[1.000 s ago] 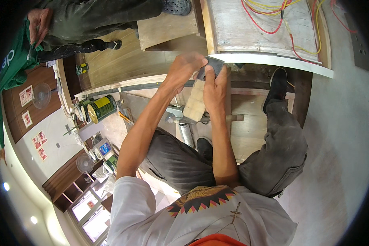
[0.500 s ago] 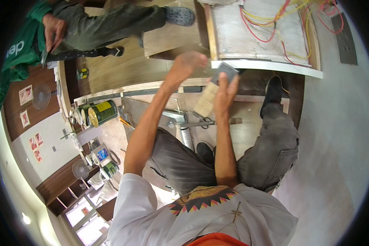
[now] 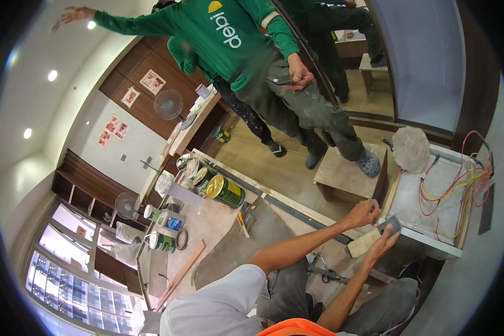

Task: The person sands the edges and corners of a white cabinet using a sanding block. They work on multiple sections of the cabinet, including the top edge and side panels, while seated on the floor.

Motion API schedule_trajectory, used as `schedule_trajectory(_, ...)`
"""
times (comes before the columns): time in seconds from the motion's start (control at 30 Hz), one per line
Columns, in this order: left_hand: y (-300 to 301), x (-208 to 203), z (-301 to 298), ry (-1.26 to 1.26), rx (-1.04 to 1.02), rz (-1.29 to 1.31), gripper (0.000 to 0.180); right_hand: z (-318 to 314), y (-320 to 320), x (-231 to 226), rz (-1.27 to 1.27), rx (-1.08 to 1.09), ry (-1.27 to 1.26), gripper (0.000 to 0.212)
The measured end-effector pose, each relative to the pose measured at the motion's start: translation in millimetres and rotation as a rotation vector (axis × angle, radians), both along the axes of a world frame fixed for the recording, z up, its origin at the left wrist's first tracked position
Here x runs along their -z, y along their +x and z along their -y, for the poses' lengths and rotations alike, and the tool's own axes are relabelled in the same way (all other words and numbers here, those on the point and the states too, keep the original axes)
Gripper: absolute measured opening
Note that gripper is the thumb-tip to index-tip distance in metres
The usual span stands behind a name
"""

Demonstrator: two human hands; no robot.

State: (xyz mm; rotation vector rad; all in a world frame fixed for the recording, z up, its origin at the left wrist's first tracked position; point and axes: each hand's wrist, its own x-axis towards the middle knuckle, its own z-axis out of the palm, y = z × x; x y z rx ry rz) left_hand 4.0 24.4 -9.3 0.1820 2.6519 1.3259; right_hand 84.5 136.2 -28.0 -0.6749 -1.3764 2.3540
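Block (image 3: 364, 243), tan with dark end, long axis slanting up-right, just below left hand (image 3: 365, 213) in view; left's fingers loosely curled, can't tell if holding anything; right hand (image 3: 382, 242), nearer, closed around block near dark end.

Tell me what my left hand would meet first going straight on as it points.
Your left hand would probably meet the pale wooden side edge of the shallow white-panelled box first, though depth is unclear.

A white jug (image 3: 171, 219) stands near a tub (image 3: 161, 243)
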Motion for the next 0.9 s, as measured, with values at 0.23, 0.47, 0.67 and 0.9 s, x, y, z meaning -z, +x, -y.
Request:
schedule_trajectory(0.23, 9, -1, -12, 0.034, 0.153, -0.084, 0.022, -4, 9, -21, -0.054, 0.024, 0.082, 0.047)
schedule_trajectory(0.47, 4, 26, -11, 0.04, 0.087, -0.14, 0.021, -24, 26, -22, -0.085, -0.018, 0.051, 0.046)
schedule_trajectory(0.67, 4, -4, -29, -0.188, 0.232, -0.148, 0.023, -51, 29, -38, -0.116, 0.115, 0.044, 0.036)
schedule_trajectory(0.9, 1, 15, -18, -0.294, 0.298, -0.136, 0.028, -46, 34, -40, -0.113, 0.052, 0.101, 0.034)
